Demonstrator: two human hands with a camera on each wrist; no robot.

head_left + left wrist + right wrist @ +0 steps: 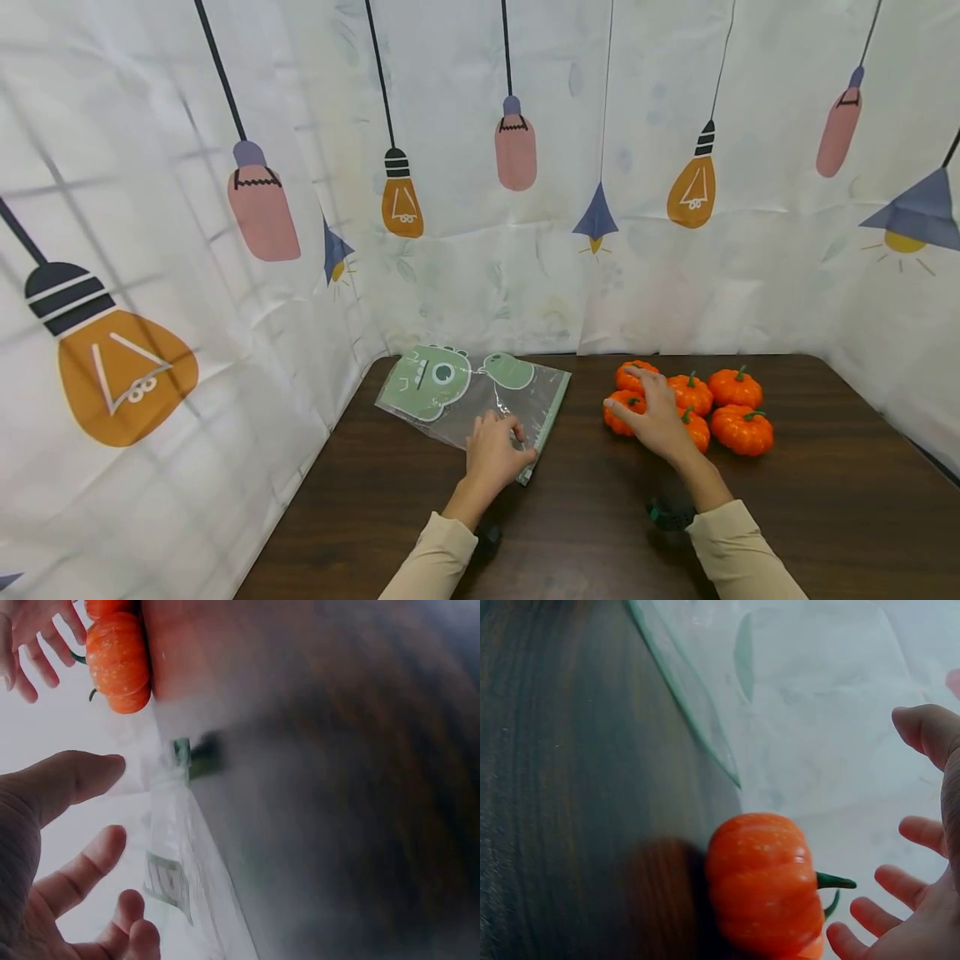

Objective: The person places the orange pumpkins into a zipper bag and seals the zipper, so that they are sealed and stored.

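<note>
In the head view my left hand (493, 454) hovers by the near right corner of a clear zip bag (480, 408) with a green cartoon print. Its thumb and fingers stand apart with nothing between them, as the left wrist view confirms. My right hand (660, 417) is spread above a cluster of small orange pumpkins (737, 387) with green stems. In the right wrist view the right fingers are apart, above and beside a pumpkin (761, 881), holding nothing. Part of the cluster is hidden behind that hand.
A dark wooden table (585, 542) carries everything. White curtains (465, 283) printed with lamps enclose its back and sides. A dark band with a green part (670, 512) is worn at the right wrist, and a dark object (487, 540) sits under the left wrist.
</note>
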